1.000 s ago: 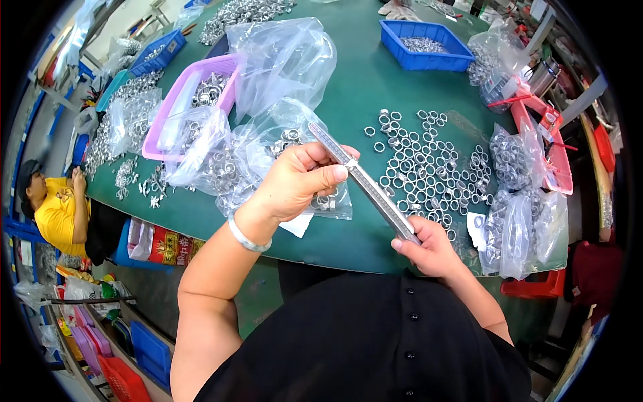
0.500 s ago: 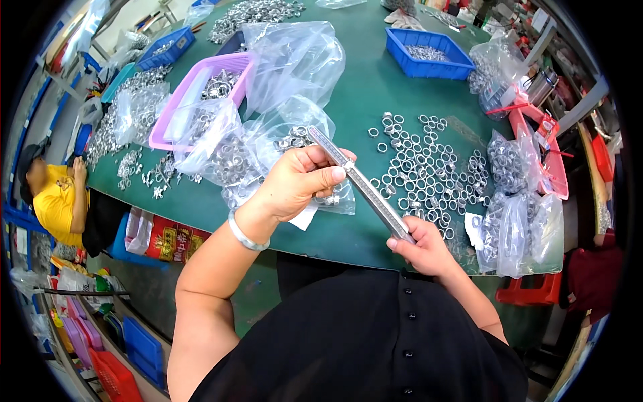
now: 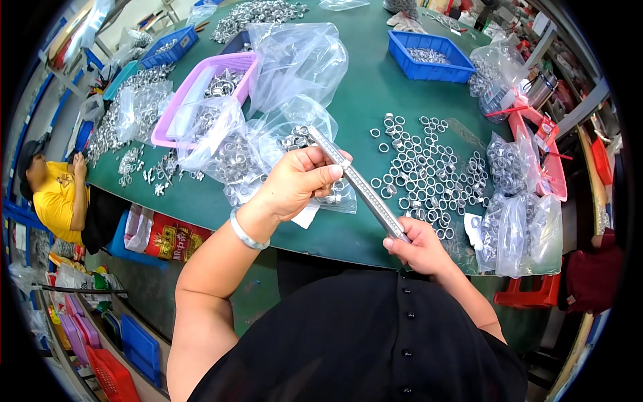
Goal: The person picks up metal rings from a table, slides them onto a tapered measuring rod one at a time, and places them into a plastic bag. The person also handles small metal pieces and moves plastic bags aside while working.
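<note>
A grey metal ring mandrel (image 3: 375, 204) with fine markings along its length slants across in front of me, its thinner end pointing up and left. My right hand (image 3: 423, 249) is closed round its thick lower end. Farther up, my left hand (image 3: 298, 181) pinches a small silver ring (image 3: 345, 163) that sits around the mandrel; the fingers partly hide it. Beyond my right hand, many loose silver rings (image 3: 418, 161) lie spread on the green table (image 3: 362, 87). Behind my left hand rest clear bags (image 3: 234, 157) of metal rings.
A pink basket (image 3: 161, 127) holding metal parts stands to the left, a blue tray (image 3: 435, 65) at the far right. Bagged rings (image 3: 506, 231) and a pink bin (image 3: 554, 174) line the right edge. A person in a yellow shirt (image 3: 60, 208) sits at far left.
The mandrel's lower end and my right hand have shifted slightly left. My left hand keeps its pinch on the ring, and the view has moved a little.
</note>
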A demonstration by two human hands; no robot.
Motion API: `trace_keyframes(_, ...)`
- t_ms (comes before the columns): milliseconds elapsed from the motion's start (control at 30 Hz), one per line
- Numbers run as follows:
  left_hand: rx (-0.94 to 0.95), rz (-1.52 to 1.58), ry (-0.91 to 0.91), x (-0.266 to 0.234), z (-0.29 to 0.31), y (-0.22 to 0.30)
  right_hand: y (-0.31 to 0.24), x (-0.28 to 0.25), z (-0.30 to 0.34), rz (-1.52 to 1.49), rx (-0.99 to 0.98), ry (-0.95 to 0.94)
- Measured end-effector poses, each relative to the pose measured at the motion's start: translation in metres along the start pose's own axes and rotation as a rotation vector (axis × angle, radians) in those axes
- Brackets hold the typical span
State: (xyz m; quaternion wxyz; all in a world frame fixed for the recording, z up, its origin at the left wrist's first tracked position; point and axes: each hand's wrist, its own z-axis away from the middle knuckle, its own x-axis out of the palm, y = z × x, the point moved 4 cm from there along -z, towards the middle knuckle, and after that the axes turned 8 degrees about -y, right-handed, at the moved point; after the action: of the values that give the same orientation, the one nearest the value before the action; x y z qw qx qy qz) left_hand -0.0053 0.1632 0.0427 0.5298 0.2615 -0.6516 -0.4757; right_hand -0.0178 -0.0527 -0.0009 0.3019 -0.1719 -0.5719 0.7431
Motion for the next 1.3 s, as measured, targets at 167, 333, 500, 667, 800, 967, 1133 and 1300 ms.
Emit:
trace_keyframes(167,-0.001,-0.015,0.006,-0.001,0.001,-0.001,0.001,0.000,0.000,-0.007,0.001,-0.003)
trace_keyframes(333,0.007,-0.018,0.024,-0.002,0.001,-0.001,-0.001,0.002,-0.001,-0.010,-0.001,-0.009)
trace_keyframes(500,0.146,-0.058,0.125,-0.010,0.001,0.015,-0.004,-0.001,-0.001,0.010,0.017,0.003)
trace_keyframes(667,0.332,-0.461,0.396,-0.054,0.009,0.072,0.000,-0.013,0.006,0.022,-0.026,0.075)
trace_keyframes(800,0.148,-1.289,0.483,-0.058,0.006,0.078,0.002,-0.025,0.009,-0.063,-0.023,0.159)
trace_keyframes(967,-0.026,-1.843,0.574,-0.060,-0.003,0.073,0.004,-0.031,0.007,-0.079,-0.044,0.148)
trace_keyframes(1133,-0.050,-1.796,0.471,-0.061,-0.013,0.067,0.005,-0.033,0.007,-0.088,-0.037,0.139)
trace_keyframes(1300,-0.157,-1.759,0.253,-0.055,-0.029,0.049,0.005,-0.035,0.004,-0.092,-0.026,0.138)
